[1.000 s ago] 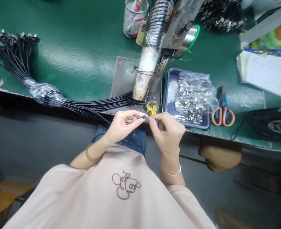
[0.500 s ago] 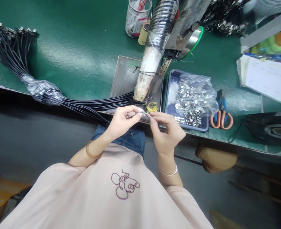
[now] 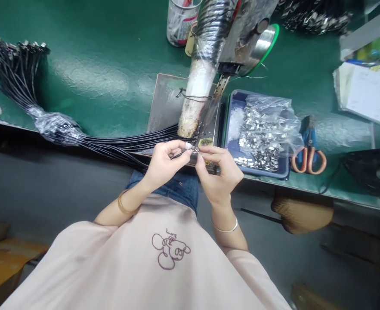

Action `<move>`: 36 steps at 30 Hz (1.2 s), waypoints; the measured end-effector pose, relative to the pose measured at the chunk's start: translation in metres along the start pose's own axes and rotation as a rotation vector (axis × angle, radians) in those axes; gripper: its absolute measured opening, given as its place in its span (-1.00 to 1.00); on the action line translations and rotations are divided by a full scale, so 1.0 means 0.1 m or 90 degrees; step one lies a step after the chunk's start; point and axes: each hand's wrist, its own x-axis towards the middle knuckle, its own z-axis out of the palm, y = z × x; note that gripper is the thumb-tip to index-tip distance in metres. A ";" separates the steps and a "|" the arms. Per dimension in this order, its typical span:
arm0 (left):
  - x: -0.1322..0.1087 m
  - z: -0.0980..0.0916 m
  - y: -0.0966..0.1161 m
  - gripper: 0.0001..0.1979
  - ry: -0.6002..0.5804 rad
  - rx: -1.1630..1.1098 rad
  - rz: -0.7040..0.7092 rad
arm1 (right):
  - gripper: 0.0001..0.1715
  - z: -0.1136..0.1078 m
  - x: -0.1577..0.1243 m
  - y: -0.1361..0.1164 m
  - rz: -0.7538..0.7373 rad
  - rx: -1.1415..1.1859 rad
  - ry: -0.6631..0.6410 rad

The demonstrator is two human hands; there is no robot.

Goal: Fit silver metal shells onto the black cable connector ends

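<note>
Green bench matting (image 3: 112, 56) filled the upper view, its near edge just above your lap. Closest to you, both hands met at that edge. Your left hand (image 3: 164, 163) was closed in a narrow pinch on the end of one black cable (image 3: 177, 155). Your right hand (image 3: 220, 174) pinched a small silvery piece (image 3: 195, 150) at the cable's tip, fingertips of both hands almost touching.

The piece looked tiny and smooth. A loose pinch could probably let it slip and drop off the bench edge into your lap or to the floor.

Just beyond your fingers lay a grey metal plate (image 3: 165, 103). A bundle of black cables (image 3: 112, 144) crossed it and ran off to your left, wrapped in clear film partway. To the right of the plate sat a blue tray (image 3: 273, 173). It held an open plastic bag (image 3: 267, 116) of silvery metal clips (image 3: 257, 157), some spilled loose in the tray. Orange-handled scissors (image 3: 309, 155) lay beside it.

Farther back stood a film-wrapped machine (image 3: 209, 47) and a clear cup (image 3: 178, 23), its contents cut off by the frame.
</note>
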 end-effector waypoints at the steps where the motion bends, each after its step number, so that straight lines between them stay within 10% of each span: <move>1: -0.01 0.00 0.00 -0.79 -0.002 0.007 -0.002 | -0.86 0.00 0.00 0.00 0.000 -0.001 -0.002; 36: -0.01 -0.04 0.01 -0.78 -0.023 -0.018 -0.091 | -0.82 -0.08 0.01 -0.05 -0.008 0.008 -0.063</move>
